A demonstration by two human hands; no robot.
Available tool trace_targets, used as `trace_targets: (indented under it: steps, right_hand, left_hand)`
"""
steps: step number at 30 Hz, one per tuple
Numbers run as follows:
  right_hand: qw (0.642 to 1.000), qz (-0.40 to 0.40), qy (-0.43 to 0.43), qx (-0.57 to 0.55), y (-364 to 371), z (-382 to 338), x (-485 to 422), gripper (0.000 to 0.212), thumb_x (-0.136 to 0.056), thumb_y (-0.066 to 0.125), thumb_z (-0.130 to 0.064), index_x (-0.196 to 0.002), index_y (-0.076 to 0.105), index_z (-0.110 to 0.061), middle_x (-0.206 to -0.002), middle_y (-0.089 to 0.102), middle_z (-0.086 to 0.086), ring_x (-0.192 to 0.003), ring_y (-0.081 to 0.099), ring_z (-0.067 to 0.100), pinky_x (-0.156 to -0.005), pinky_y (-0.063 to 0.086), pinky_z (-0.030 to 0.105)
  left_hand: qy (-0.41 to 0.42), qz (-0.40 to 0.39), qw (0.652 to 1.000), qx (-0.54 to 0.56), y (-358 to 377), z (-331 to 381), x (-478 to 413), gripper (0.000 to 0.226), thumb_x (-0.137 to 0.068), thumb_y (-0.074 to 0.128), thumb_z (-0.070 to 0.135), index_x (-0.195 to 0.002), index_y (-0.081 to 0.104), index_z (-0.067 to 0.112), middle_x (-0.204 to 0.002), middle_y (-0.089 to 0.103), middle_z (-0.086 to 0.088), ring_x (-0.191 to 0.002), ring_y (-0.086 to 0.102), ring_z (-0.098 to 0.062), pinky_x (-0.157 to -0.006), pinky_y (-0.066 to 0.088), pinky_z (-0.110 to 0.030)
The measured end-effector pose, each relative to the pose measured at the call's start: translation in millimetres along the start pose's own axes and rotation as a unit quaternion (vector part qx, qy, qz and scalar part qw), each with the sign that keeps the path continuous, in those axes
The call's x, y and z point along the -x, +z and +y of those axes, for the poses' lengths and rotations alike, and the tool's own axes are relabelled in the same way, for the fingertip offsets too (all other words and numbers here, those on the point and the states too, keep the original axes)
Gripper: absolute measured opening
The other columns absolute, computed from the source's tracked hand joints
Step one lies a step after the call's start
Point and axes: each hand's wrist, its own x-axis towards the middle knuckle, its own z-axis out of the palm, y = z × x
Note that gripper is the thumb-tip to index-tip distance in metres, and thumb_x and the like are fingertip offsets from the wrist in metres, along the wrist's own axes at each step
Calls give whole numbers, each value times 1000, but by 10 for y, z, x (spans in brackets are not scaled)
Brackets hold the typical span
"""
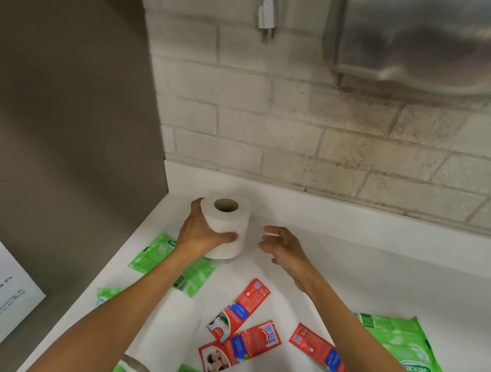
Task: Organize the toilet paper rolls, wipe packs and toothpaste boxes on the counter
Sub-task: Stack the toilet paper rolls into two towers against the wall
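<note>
The left hand [200, 236] clamped its fingers round the upright toilet paper roll [228, 225] on the table [353, 269]; beside the roll, the right hand [282, 249] had fingers apart.

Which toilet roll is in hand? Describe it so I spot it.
Find the back left corner of the counter, where grey panel meets brick wall. The toilet paper roll stands upright there, core hole up, gripped by the left hand; a second roll lies on its side.

Upright toilet paper roll [225, 228] at frame centre on the worktop [356, 256], toothpaste boxes [241, 331] below it, wipe packs [406, 345] lower right
</note>
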Motion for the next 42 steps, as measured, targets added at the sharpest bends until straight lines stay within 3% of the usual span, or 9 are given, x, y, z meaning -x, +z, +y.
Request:
trace_targets:
  steps: [4,8,13,20,28,32,37,39,42]
  right_hand:
    - [1000,11,2,-4,-72,30,-44,41,-85,63,-18,-123,50,-20,-116,60,9,-103,57,20,-73,43,22]
    - [1000,21,8,-1,-111,69,-111,40,-85,64,-19,-123,51,-19,-114,63,9,-104,59,23,-69,44,19]
    - [999,35,6,3,-135,79,-173,38,-85,64,-18,-122,53,-19,-110,66,8,-99,59,20,-69,44,20]
    - [999,52,4,10,-135,76,-195,37,-85,64,-16,-120,54,-18,-111,65,9,-102,60,22,-78,44,25]
    - [998,56,9,9,-188,85,-177,36,-85,63,-17,-119,55,-18,-108,66,8,-97,61,19,-76,45,24]
    - [998,55,14,6,-237,81,-154,35,-85,63,-17,-119,54,-18,-109,66,9,-95,59,19,-69,44,21]
    - [999,39,22,4,-189,34,-68,36,-85,63,-20,-120,53,-19,-105,64,7,-100,60,20,-78,42,25]
    - [999,34,28,1,-151,3,-11,37,-86,63,-20,-122,52,-19,-104,64,7,-100,61,21,-82,43,27]
    - [999,25,42,-3,-77,-61,113,39,-87,62,-22,-124,52,-17,-113,64,11,-99,62,24,-84,44,28]
  left_hand:
    - [-8,27,999,25,-59,-71,-253,100,-51,87,29,-131,27,19,-124,56,-4,-114,55,-27,-91,47,-34]
    - [-7,41,998,43,-15,-171,-434,99,-52,87,28,-131,28,19,-125,56,-5,-115,54,-28,-86,44,-31]
    - [5,37,999,40,51,-294,-540,99,-52,87,27,-130,27,20,-126,54,-5,-114,53,-28,-84,43,-30]
    - [0,44,998,32,75,-344,-628,104,-51,87,27,-134,25,18,-132,48,-5,-121,47,-28,-97,45,-43]
    - [-21,58,998,28,136,-278,-688,106,-55,87,27,-136,21,15,-134,48,-10,-121,49,-31,-91,43,-36]
    - [-29,32,999,32,110,-274,-679,119,-54,88,27,-143,10,15,-143,38,-9,-129,42,-31,-94,39,-33]
    - [-77,-30,996,20,-10,-200,-573,141,-55,88,33,-145,-18,15,-155,12,-16,-142,21,-28,-112,25,-38]
    - [-106,-52,993,21,-76,-165,-493,139,-57,87,36,-145,-19,15,-155,10,-16,-143,19,-27,-113,24,-38]
    - [-135,-70,988,11,-201,-99,-311,124,-64,80,43,-147,-6,11,-155,15,-13,-141,24,-28,-110,29,-37]
